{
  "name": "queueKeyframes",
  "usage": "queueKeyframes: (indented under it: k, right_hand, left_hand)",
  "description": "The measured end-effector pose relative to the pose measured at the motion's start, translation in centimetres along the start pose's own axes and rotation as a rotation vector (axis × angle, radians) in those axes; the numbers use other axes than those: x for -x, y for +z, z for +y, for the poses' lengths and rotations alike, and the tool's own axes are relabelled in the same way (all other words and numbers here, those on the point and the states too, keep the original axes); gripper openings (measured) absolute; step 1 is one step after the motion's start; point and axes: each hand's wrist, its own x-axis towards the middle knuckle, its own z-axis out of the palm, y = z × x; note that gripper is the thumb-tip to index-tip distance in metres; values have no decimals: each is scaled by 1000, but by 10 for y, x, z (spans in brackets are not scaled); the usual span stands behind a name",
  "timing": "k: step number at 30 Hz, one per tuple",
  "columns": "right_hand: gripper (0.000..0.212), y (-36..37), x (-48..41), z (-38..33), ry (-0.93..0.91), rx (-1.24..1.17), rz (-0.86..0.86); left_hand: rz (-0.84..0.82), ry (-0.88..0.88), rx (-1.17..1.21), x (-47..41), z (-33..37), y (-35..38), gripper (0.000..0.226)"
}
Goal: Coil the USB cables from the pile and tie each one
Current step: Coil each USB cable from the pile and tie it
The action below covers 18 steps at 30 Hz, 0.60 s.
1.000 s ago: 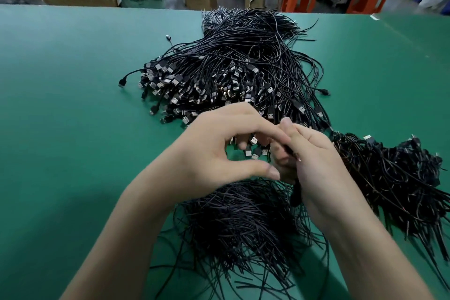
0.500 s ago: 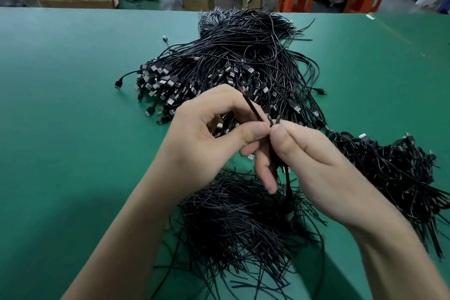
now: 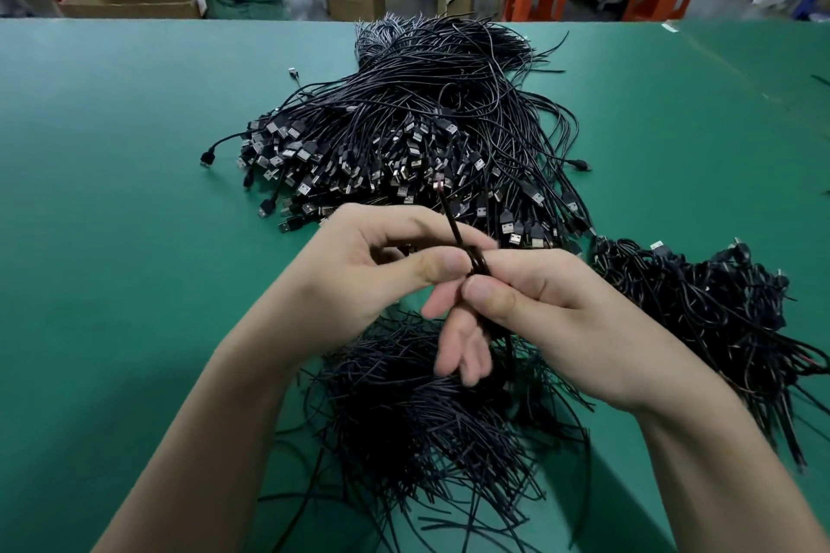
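Head view: best to keep the coiled cable (image 3: 479, 261) pinched tight w/ one hand while the other winds its loose end snugly. It sits btwn left hand (image 3: 373, 278) and right hand (image 3: 566, 319), both pinching it by thumb & forefinger, other fingers loose; pile (image 3: 426, 135) lies just beyond.

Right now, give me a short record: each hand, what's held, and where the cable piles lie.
Held cable: black, between both thumbs, one end sticking up
Left hand: pinches it
Right hand: pinches it too
Main pile: USB cables, beyond the hands
Right pile: dark heap of cables, right of the hands
Near pile: thin black strands, below the hands
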Motion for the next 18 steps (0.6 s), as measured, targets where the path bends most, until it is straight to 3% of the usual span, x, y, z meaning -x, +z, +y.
queueKeyframes:
  k: [4,8,16,18]
  right_hand:
    - [28,2,-5,3,10,-91,75]
    - [17,5,-8,2,-2,-197,176]
    - [12,11,-12,11,-17,-308,429]
    - [13,12,-12,13,5,-234,474]
  left_hand:
    - [157,-13,15,0,-4,1,4]
    - [235,-32,24,-1,-6,4,5]
    - [253,4,51,-2,-6,5,7]
    - [259,-8,28,-1,-7,4,8]
